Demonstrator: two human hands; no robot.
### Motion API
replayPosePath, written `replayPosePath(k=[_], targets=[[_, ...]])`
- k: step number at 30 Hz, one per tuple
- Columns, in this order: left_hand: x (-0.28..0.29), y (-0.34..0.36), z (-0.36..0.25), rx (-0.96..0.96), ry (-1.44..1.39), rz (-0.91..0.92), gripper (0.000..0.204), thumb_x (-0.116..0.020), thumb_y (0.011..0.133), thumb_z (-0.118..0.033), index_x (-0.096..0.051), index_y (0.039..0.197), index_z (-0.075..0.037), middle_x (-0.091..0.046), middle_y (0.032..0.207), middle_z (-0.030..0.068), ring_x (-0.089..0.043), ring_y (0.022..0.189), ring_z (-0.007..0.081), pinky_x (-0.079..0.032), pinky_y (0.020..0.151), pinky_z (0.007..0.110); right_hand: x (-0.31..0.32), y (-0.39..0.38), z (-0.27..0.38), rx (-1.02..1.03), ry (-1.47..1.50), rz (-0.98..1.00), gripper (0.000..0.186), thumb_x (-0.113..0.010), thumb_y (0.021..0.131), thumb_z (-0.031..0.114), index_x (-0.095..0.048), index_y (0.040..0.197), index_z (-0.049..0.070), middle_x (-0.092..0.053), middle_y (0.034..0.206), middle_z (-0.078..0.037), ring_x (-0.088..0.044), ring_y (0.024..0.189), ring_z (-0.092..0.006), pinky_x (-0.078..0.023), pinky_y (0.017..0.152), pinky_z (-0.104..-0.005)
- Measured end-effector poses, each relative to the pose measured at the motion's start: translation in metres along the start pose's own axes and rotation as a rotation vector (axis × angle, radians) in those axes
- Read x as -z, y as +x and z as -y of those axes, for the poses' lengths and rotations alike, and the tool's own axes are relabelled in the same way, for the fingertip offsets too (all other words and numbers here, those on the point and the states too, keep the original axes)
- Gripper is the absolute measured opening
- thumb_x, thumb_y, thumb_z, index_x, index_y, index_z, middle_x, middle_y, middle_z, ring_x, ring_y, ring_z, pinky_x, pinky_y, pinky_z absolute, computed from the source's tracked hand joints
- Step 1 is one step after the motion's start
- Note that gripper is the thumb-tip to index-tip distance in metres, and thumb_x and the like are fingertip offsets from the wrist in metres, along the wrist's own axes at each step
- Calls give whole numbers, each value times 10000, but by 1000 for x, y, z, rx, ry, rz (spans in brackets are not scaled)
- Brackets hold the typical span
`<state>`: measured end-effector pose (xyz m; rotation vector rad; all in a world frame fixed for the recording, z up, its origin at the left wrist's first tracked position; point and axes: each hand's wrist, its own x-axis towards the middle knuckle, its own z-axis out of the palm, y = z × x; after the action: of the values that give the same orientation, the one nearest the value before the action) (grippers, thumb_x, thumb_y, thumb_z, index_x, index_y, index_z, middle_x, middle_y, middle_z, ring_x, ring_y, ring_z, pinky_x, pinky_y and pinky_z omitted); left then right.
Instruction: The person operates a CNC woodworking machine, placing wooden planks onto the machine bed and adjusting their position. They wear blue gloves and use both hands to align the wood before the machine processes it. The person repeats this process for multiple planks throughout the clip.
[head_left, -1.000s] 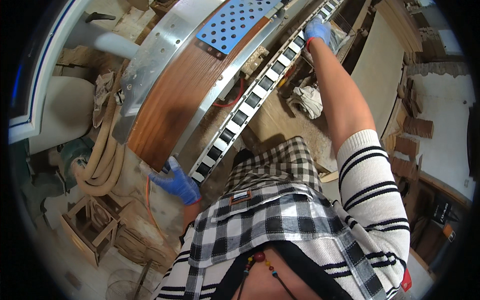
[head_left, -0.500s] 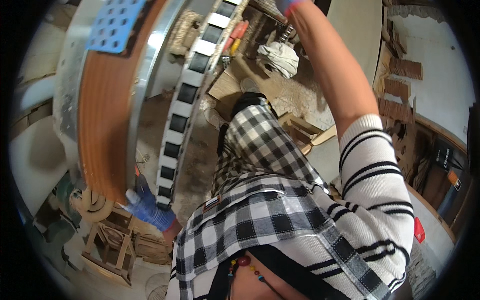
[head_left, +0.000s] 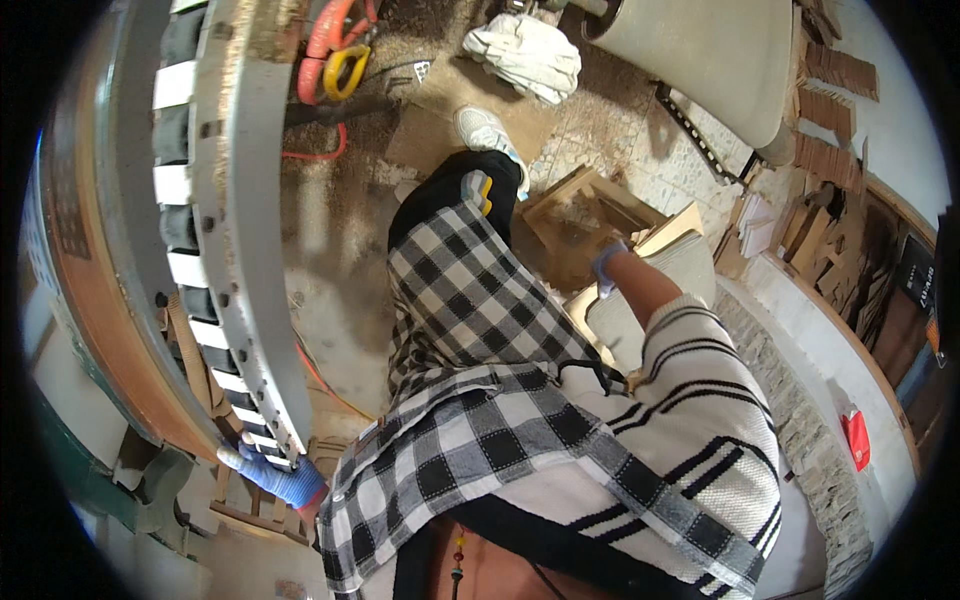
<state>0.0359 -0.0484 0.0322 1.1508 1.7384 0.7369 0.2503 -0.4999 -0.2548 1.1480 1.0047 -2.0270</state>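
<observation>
My left hand (head_left: 282, 480), in a blue glove with pale fingertips, is at the near end of a long machine edge lined with black and white rollers (head_left: 186, 185). Its visible fingers look stretched out beside the end of the brown machine bed (head_left: 125, 330). My right arm reaches down to the right of my knees. The gloved right hand (head_left: 606, 268) is at a wooden frame (head_left: 575, 215) and a pale curved piece (head_left: 640, 300) on the floor. Its fingers are mostly hidden, so its grip does not show.
A white cloth (head_left: 525, 55) lies on cardboard (head_left: 420, 135) near my shoe. Red and yellow handles (head_left: 335, 70) hang beside the machine. A pale tabletop (head_left: 700, 60) stands at the far right, with stacked brown pieces (head_left: 838, 75) beyond it. An orange hose (head_left: 325, 380) runs along the floor.
My right hand has come down from the far upper part of the view to the wooden frame. My view has turned rightward, so the machine appears farther left. The left hand stays at the machine's near end.
</observation>
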Motion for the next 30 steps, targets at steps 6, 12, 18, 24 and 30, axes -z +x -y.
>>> replayPosePath(k=[6, 12, 18, 24, 30], targets=[[-9, -9, -4, -164, 260, 210, 658, -305, 1006, -513, -319, 1460, -37, -362, 1496, 104, -363, 1353, 226, -235, 1152, 405, -46, 100, -26, 161, 141, 80, 567, -667, 782, 423, -601, 1257, 120, -599, 1265, -144, -556, 1172, -313, -420, 983, -434], [58, 30, 29, -388, 310, 381, 766, -523, 892, -18, -121, 1527, -167, -287, 1528, 143, -339, 1370, 283, -285, 1139, 420, -32, 131, 64, 131, 116, -134, 502, -628, 797, 367, -604, 1231, 116, -599, 1226, -149, -552, 1152, -322, -415, 985, -451], [42, -1, 31, -605, 444, 358, 971, -569, 774, 165, -77, 1537, -179, -235, 1548, 167, -320, 1384, 301, -292, 1135, 413, 20, 131, 124, 9, 243, -481, 441, -590, 813, 311, -608, 1206, 112, -599, 1186, -154, -548, 1133, -332, -409, 988, -469], [55, 7, 33, -298, 151, 209, 885, -585, 783, 122, -188, 1522, -159, -258, 1530, 137, -378, 1330, 289, -370, 1079, 386, 57, 127, 138, -40, 350, -660, 387, -552, 828, 255, -612, 1181, 108, -598, 1146, -159, -543, 1114, -341, -404, 990, -487], [71, 41, 45, 4, -73, 48, 556, -601, 930, -389, -443, 1404, -146, -540, 1201, 34, -564, 1019, 155, -518, 838, 277, 54, 115, 104, -116, 421, -843, 342, -514, 844, 199, -616, 1156, 104, -598, 1107, -164, -539, 1095, -350, -399, 993, -505]])
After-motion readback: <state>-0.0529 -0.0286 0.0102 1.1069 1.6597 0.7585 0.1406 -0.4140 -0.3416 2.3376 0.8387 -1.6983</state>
